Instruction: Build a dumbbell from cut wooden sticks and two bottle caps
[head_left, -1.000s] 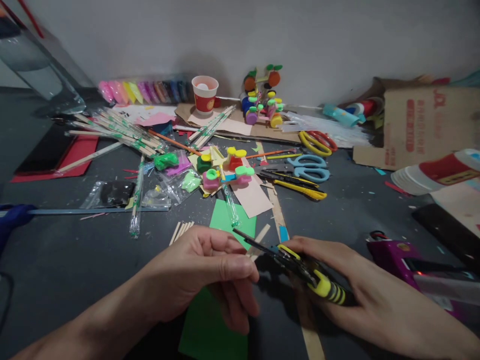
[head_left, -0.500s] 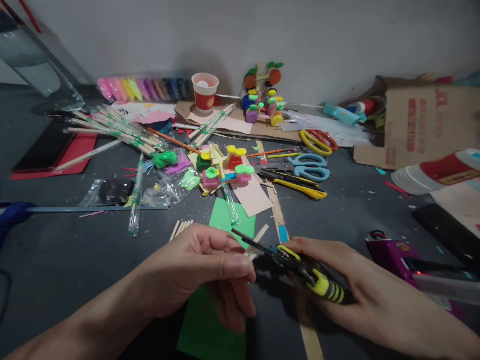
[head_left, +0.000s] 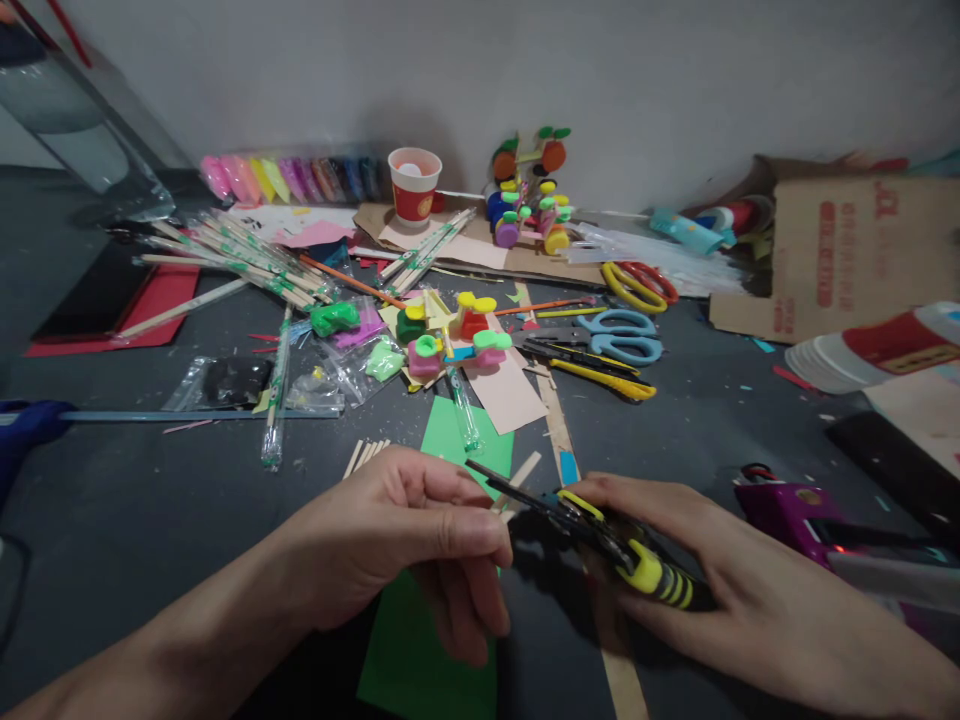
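Observation:
My left hand [head_left: 442, 540] is closed in a pinch, thumb against index finger; whatever lies between the fingertips is hidden. Black-and-yellow pliers [head_left: 600, 535] rest in my right hand [head_left: 697, 560], fingers wrapped round the handles. Their dark, narrow jaws point up and left, just past my left fingertips. A pale wooden stick piece [head_left: 525, 474] shows behind the jaws, close to the left thumb; I cannot tell if it is held. Green paper [head_left: 427, 650] lies beneath my left hand, and several short wooden sticks [head_left: 365, 453] lie beyond its wrist.
Clay-wheeled models [head_left: 469, 335] stand mid-table. Blue-handled scissors [head_left: 626, 335] and a yellow utility knife [head_left: 607, 382] lie to their right. A paper cup [head_left: 415, 190] stands at the back. A glue gun [head_left: 30, 430] is at left, a purple device [head_left: 787, 510] at right.
The whole view has shifted slightly. Both hands and the pliers keep almost the same pose.

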